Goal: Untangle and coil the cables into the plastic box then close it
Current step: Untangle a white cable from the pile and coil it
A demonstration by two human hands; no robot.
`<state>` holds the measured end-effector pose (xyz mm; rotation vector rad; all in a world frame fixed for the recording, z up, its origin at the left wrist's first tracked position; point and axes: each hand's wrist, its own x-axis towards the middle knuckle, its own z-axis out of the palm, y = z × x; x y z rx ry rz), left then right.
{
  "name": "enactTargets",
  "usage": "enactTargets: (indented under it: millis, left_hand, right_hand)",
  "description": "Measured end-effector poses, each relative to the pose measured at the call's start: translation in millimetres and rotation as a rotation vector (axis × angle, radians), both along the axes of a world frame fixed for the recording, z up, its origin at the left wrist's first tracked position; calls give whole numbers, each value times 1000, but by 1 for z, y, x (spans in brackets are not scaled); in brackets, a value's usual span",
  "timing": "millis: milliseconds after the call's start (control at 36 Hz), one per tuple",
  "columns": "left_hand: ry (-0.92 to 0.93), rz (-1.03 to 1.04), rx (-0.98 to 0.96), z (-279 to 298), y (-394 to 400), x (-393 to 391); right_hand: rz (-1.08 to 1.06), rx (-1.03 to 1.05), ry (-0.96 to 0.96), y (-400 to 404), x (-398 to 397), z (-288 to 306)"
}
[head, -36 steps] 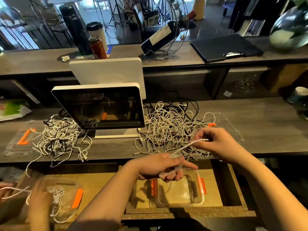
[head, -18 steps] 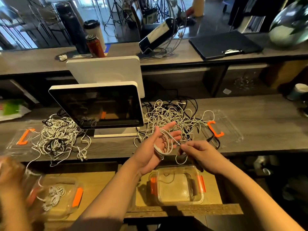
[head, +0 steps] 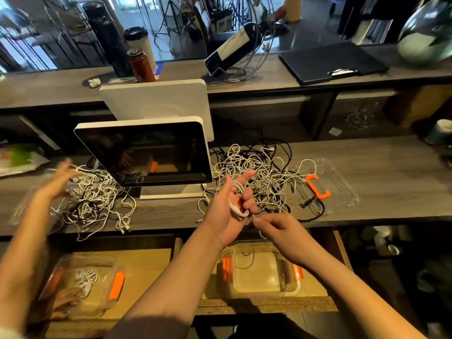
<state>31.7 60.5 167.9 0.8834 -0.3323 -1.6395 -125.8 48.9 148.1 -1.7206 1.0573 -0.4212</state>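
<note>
The plastic box sits open directly below both hands, nearer the right hand, whose fingertips pinch the cable's loose tail. Just beyond them, the left hand holds the white cable, its loops wound round partly curled fingers, running roughly along the palm. Past the fingertips lies the tangled pile.

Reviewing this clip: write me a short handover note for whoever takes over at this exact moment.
Left hand: white cable looped around its fingers.
Right hand: pinches that cable's loose end.
Tangled pile lies on the counter, the lid beside it.
Open plastic box sits below the hands; only a thin cable bit shows inside.
Left: finish this coil, box it, untangle the pile, close the lid.
</note>
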Motion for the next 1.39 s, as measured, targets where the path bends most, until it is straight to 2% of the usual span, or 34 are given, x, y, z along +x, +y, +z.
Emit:
enactTargets:
  millis: [139,306,417,500,611,694,861,1000,1083,1139,1194,1278,1389]
  left_hand:
    - [-42,143,38,-3,-7,-5]
    - [-127,248,36,-8,-11,-2]
    - [-250,277,75,-15,-13,1]
    - [-430,268,108,-17,-13,-3]
    - [-741,103,110,-14,-13,-8]
    - [-829,-50,91,-16,-14,-8]
    - [-742,-464,151,-14,-11,-8]
    - [-648,-598,191,-16,-3,-5]
    - [-576,-684,191,-10,1,-4]
    - [-505,-732,161,-11,2,-3]
    - [-471,-799,120,-11,4,-2]
    - [-486,-962,90,-9,5,0]
    - [-636,-1090,-54,-8,8,2]
  right_hand:
    - [59,-69,59,8,6,0]
    - [66,-29,137,13,7,0]
    - [112,-69,171,16,10,4]
    - [141,-106,132,18,10,7]
    - [175,-154,103,20,9,9]
    - [188,-187,66,18,8,14]
    - [141,-273,-1,5,3,20]
    - [64,-369,-8,-3,-3,19]
    - [-114,-446,28,-9,-9,18]
    - [-201,-442,52,-15,-14,20]
    - [-181,-411,58,-21,-18,21]
    - [-91,-351,26,-29,-24,18]
    - [-25,-278,-12,-35,-29,16]
